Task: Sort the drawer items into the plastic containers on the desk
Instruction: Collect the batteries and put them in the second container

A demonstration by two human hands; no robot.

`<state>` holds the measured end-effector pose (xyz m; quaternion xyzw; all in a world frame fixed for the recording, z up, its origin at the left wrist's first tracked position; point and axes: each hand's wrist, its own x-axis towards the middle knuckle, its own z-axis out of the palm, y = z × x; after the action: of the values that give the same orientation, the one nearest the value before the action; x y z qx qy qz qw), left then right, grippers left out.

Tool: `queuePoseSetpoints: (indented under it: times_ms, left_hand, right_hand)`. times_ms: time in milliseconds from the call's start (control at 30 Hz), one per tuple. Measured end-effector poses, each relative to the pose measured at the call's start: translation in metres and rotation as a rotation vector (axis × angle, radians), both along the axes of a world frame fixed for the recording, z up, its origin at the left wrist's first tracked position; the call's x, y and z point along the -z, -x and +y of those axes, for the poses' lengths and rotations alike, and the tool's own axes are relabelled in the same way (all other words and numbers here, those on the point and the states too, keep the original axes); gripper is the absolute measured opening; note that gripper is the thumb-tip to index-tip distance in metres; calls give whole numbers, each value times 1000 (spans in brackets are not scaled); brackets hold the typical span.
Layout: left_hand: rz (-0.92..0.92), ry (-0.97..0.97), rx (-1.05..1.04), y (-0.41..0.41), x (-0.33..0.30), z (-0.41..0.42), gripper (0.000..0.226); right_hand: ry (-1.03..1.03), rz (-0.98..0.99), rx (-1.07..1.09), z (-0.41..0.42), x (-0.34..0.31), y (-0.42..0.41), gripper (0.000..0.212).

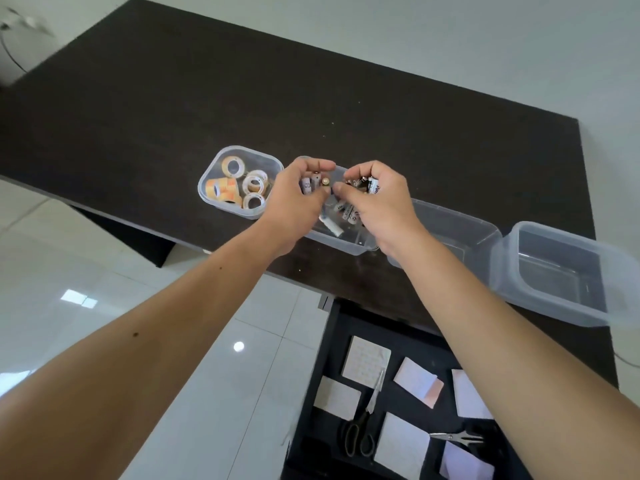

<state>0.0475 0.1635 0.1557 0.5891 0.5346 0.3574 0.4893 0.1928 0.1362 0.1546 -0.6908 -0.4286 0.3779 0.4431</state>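
Both my left hand (298, 192) and right hand (375, 195) clutch batteries (313, 181) over the battery container (349, 245) — loose grip could spill cells onto the desk (346, 98) — risk: rolling off.

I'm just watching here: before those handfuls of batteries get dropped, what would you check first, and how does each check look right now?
1. Left hand grips batteries: ok.
2. Right hand grips batteries: ok.
3. Both hands over the battery container, not the tape container: ok.
4. Battery container has room: ok, its floor still shows between the batteries already inside.
5. Empty containers ready for other items: ok, third container and fourth container hold nothing.
6. Drawer emptied: not ok, scissors and paper pads remain.
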Motion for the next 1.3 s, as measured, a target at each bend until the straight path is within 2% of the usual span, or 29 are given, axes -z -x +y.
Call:
queuePoseSetpoints:
  times_ms: [233,433,667,967,1133,1300]
  left_hand:
    - [-42,8,12,6,-3,-2,37]
    - [-14,-38,61,11,-11,-12,55]
    - [-29,-106,78,13,-12,-26,35]
    - [-201,-249,22,14,-17,-63,24]
    - [-264,-188,108,0,9,-117,16]
    - [-253,-26,169,-17,52,-174,16]
  right_hand:
    - [-31,34,-68,-3,-4,-3,17]
    - [-72,-4,-62,-12,-12,-5,15]
    - [-151,3,-41,-41,-22,-16,15]
    - [-222,46,-95,-121,-22,-43,13]
    - [-125,64,-115,-177,6,-63,13]
    - [-24,50,-124,-235,43,-83,16]
